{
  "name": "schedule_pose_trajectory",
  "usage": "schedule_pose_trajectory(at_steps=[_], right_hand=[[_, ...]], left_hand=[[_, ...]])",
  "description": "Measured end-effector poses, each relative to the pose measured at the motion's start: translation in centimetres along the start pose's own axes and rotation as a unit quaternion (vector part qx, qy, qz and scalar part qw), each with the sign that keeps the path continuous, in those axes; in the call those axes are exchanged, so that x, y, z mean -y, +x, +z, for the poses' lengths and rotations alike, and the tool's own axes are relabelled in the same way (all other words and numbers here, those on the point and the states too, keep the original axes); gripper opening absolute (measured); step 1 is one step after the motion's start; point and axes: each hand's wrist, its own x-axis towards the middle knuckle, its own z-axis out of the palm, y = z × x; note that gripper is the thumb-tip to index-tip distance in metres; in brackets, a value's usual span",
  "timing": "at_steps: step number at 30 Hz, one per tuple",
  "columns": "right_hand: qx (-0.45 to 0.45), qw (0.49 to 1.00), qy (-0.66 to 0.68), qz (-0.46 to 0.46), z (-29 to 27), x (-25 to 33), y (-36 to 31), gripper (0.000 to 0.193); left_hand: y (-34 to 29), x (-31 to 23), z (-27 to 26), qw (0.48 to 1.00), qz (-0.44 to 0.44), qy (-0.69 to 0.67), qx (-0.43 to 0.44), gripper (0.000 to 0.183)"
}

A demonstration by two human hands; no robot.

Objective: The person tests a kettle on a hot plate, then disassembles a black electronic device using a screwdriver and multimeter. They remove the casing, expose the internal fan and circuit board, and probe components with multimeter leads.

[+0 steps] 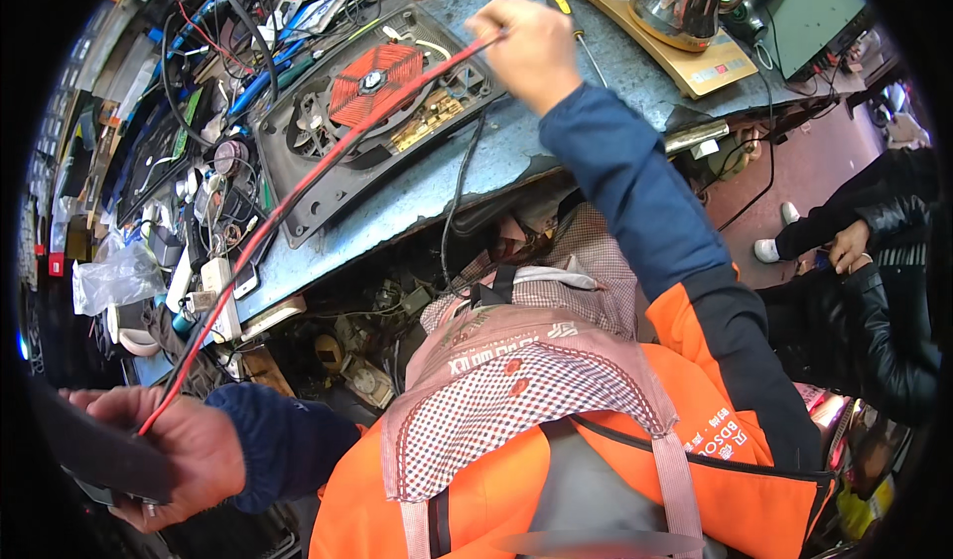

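Note:
A red cable (pixel 288 200), with a dark strand alongside it, runs taut on a slant between my two hands. My right hand (pixel 536 55), raised over the workbench, pinches its upper end between closed fingers. My left hand (pixel 204 450), low at the left, is wrapped round a black flat-sided object (pixel 111 450); the cable reaches down to it there. What kind of object it is does not show. Beneath the cable on the bench lies an opened black appliance casing (pixel 323 194) with a red round coil (pixel 382 74) and a tan circuit board (pixel 437 117).
Cables, tools and parts crowd the left of the blue workbench (pixel 397 187). A screwdriver (pixel 586 53) lies right of my right hand. Farther right, a metal kettle (pixel 678 5) stands on a gold-coloured base (pixel 710 68). A seated person (pixel 854 251) is at the right.

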Motion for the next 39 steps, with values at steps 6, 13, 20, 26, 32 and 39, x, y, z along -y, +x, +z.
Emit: schedule_pose_trajectory(at_steps=[6, 13, 20, 26, 32, 39], right_hand=[[-0.046, 0.889, 0.38, 0.252, -1.7, -2.0, 3.9, 0.034], [-0.042, 0.752, 0.627, 0.199, -19.3, 1.1, 1.9, 0.045], [-0.11, 0.842, 0.486, 0.208, -25.3, 5.7, -7.6, 0.039], [-0.123, 0.878, 0.306, 0.346, -26.5, 7.4, -15.0, 0.028], [-0.038, 0.899, 0.226, 0.374, -27.0, 8.0, -16.8, 0.015], [0.022, 0.908, 0.28, 0.311, -24.0, 9.0, -14.6, 0.009]], left_hand=[[1.6, -0.6, -1.2, 0.957, 0.203, 0.195, -0.066, 0.06], [-5.1, 3.5, -0.5, 0.925, -0.18, 0.283, -0.18, 0.061], [-17.4, 17.6, 5.0, 0.727, -0.675, 0.004, 0.127, 0.046], [-25.0, 28.9, 7.0, 0.584, -0.802, 0.02, 0.125, 0.032], [-26.8, 36.4, 8.7, 0.656, -0.713, 0.134, 0.21, 0.041], [-27.2, 31.4, 6.8, 0.705, -0.471, 0.331, 0.413, 0.063]])
